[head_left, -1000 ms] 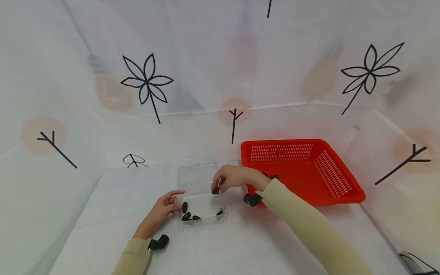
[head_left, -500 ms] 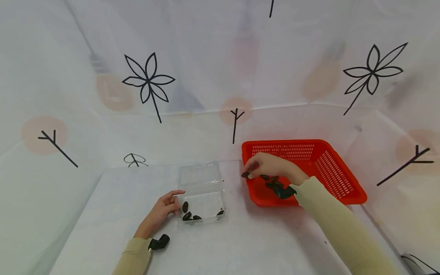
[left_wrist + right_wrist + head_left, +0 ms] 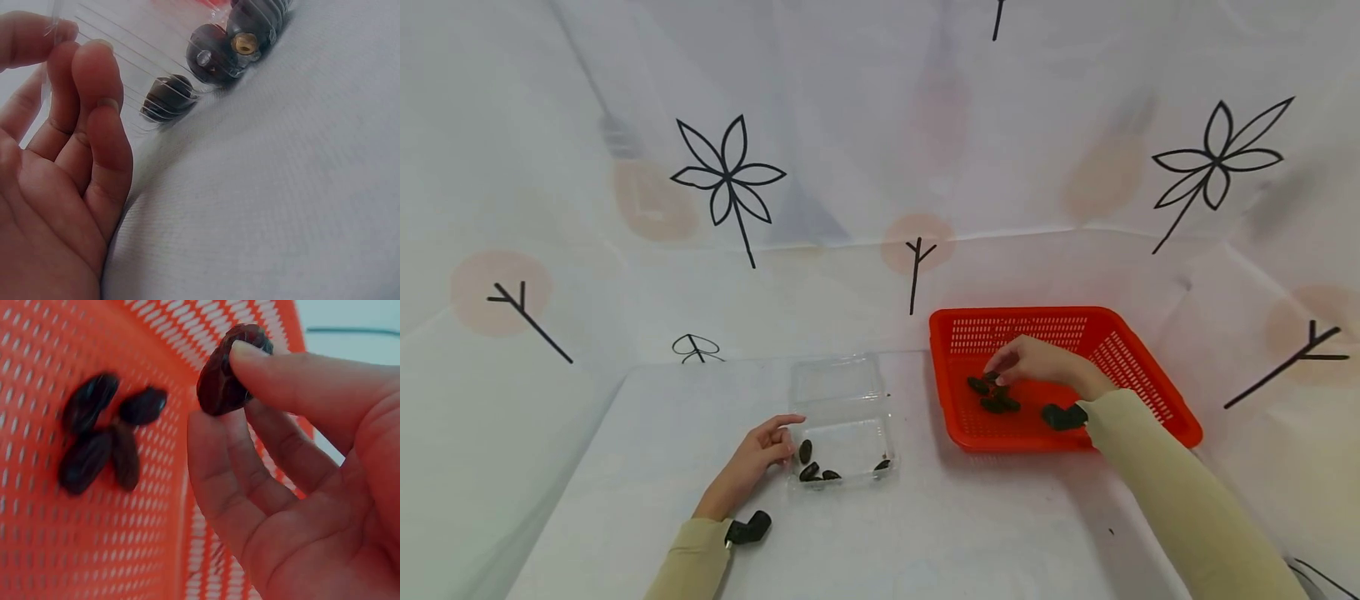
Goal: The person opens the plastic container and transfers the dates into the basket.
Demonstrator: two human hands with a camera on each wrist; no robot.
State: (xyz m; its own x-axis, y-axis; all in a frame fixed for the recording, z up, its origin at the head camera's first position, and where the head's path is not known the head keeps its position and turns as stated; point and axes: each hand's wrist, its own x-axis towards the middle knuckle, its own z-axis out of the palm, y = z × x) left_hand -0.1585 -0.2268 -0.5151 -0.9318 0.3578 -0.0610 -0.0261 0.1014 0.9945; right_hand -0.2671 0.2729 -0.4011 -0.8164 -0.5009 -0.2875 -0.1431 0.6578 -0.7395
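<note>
Over the left part of the red basket [image 3: 1150, 375], my right hand [image 3: 1048, 364] pinches a dark brown date [image 3: 222, 375] between thumb and fingertips. Below it, several dates [image 3: 85, 460] lie in a cluster on the basket floor. My left hand [image 3: 752, 467] grips the left wall of the open clear plastic container [image 3: 850, 442], its curled fingers [image 3: 103, 75] against the plastic. Inside the container, dates [image 3: 806, 452] lie along the left and front sides, one of them [image 3: 882, 465] at the front right corner.
The container's clear lid [image 3: 835, 379] lies folded back behind it. Both stand on a white-covered table [image 3: 880, 550], left of the basket. A white patterned sheet [image 3: 850, 167] surrounds the table at the back and sides.
My right hand has moved right with the date, from above the clear container, past the basket's left rim, to over the dates in the basket. My left hand has stayed still.
</note>
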